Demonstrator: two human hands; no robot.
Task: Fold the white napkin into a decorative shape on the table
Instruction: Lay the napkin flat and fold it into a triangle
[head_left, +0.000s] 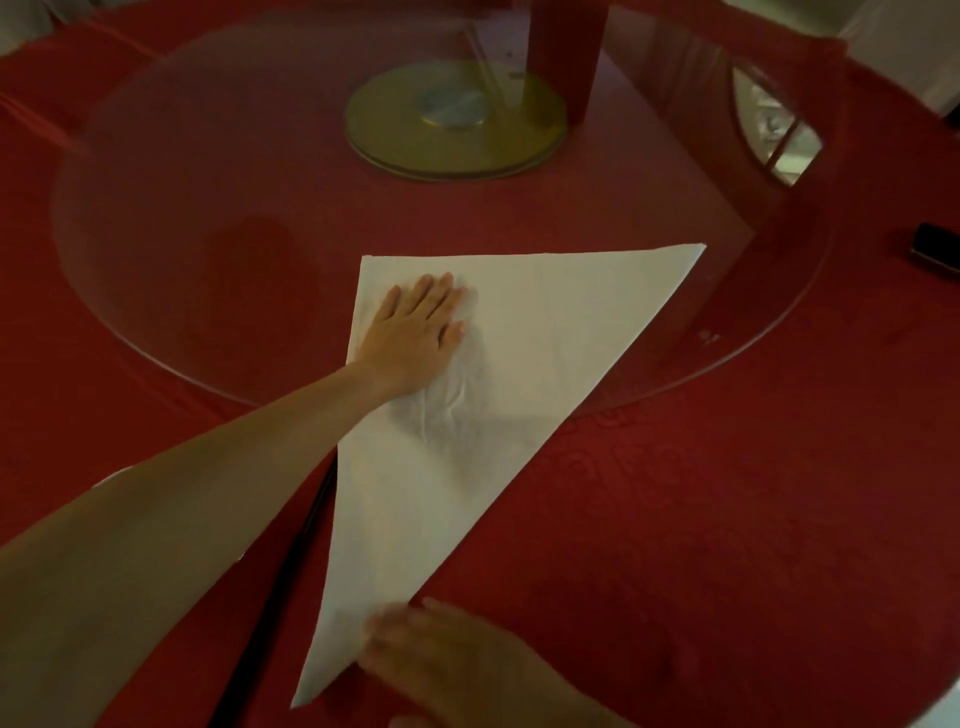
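Blurred at the near edge, a person's right grip (452, 660) covers the lowest tip of a white napkin (519, 338); whether its fingers pinch the cloth or merely rest on it cannot be told. Up and to the left of that grip, the left grip (415, 332) lies flat on the napkin, fingers straight and close together. It presses down just inside the far left corner, where the cloth wrinkles beside the palm. The napkin, folded into a triangle, lies on a table (727, 519) draped in red, its far part overlapping a round glass turntable (208, 208). Beyond the left grip, a gold disc (384, 124) sits at the turntable's centre with a red upright object (566, 52) beside it. Far right of both grips, a small dark object (937, 254) lies on the red cloth.
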